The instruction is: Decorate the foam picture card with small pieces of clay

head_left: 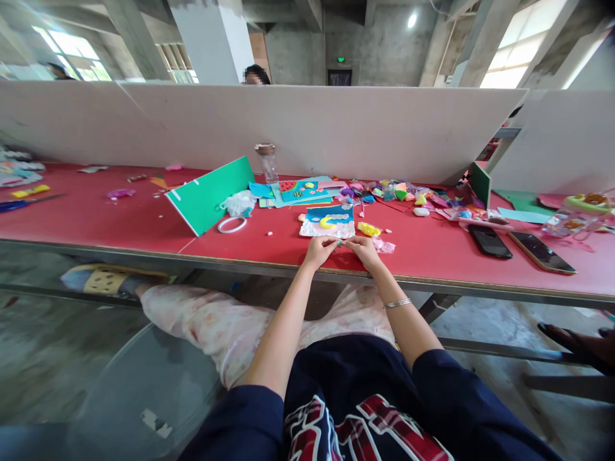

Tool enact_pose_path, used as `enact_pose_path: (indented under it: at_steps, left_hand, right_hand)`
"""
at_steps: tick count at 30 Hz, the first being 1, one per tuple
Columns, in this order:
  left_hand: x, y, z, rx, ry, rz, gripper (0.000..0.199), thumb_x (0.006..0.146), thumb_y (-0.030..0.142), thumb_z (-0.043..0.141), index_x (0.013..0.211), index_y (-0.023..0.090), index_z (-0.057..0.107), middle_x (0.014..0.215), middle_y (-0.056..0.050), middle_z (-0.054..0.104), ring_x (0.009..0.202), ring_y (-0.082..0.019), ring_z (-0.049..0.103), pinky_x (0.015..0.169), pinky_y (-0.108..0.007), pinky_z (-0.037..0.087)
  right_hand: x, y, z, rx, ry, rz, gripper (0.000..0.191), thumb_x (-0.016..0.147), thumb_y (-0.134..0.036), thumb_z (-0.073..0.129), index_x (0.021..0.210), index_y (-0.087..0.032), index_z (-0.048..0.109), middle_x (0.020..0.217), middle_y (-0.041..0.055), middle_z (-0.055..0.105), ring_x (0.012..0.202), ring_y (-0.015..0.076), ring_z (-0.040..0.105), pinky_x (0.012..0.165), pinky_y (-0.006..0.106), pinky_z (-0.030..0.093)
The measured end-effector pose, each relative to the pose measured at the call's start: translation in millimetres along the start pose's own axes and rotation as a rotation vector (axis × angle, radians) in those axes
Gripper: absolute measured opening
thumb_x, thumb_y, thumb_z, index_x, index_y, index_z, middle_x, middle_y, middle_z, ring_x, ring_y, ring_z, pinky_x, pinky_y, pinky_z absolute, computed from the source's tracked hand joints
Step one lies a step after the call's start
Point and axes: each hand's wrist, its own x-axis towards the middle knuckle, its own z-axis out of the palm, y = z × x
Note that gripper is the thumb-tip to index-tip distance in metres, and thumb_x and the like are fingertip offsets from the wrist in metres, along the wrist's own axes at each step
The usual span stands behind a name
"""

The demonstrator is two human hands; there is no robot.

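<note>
Head view, and here are the two bare hands, meeting right at the near edge of the red tabletop surface (250, 250). The left hand (317, 251) has its grip together, fingertips pinched on one side of a tiny pale green lump (340, 243); the right hand (366, 251) pinches from the other side, so the lump sits between the two, partly hidden by the fingers. Just beyond them lies a blue-and-white rectangular card (342, 212) with a curved yellow crescent (327, 222) on it. Close to the right hand, there's a bright yellow crinkled packet (369, 229), and nearer still, a crumpled pink wrapper (385, 246). Over on the left, a white plastic ring (232, 225) lies flat beside a tilted green rectangular board (211, 197). Behind, a clear bottle with a brown top (268, 165) stands upright, and well off to the right rest two dark-screened phones (490, 241), side by side.
</note>
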Motion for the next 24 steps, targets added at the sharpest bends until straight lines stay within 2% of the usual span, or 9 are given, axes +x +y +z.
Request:
enact_pose_path:
  at_steps: [3,11,16,24]
  left_hand:
    - [0.9,-2.5,0.1,-0.009,-0.003,-0.003,0.016,0.07,0.026,0.065,0.08,0.015,0.07,0.078,-0.006,0.071,0.076,-0.02,0.065,0.072,-0.031,0.052]
    - [-0.4,0.2,1.5,-0.05,-0.003,-0.032,0.019,0.066,0.028,0.069,0.078,0.014,0.07,0.077,-0.007,0.071,0.072,-0.02,0.065,0.069,-0.031,0.052]
    - [-0.5,0.9,1.7,-0.034,0.003,-0.027,0.018,0.066,0.028,0.069,0.076,0.014,0.07,0.075,-0.007,0.07,0.071,-0.019,0.064,0.07,-0.031,0.051]
    - [0.0,-1.0,2.3,-0.014,-0.012,-0.02,0.017,0.067,0.029,0.067,0.076,0.015,0.069,0.076,-0.006,0.07,0.075,-0.019,0.064,0.071,-0.03,0.05]
  right_hand:
    - [-1.2,-1.9,0.4,-0.017,-0.003,-0.005,0.028,0.06,-0.039,0.065,0.068,-0.012,0.067,0.067,0.0037,0.062,0.063,0.0123,0.05,0.061,0.025,0.036]
    - [-0.5,-1.2,-0.9,-0.069,0.0,0.014,0.036,0.067,-0.045,0.057,0.067,-0.011,0.067,0.051,-0.0004,0.049,0.054,0.0103,0.041,0.051,0.023,0.03]
    - [-0.3,-0.2,-1.3,-0.056,-0.011,0.005,0.035,0.065,-0.043,0.06,0.072,-0.01,0.068,0.055,-0.0013,0.048,0.053,0.0084,0.035,0.051,0.023,0.027]
    - [-1.1,-2.1,-1.1,-0.054,0.005,0.019,0.03,0.064,-0.04,0.06,0.068,-0.011,0.065,0.054,-0.0026,0.046,0.052,0.0077,0.033,0.051,0.023,0.026]
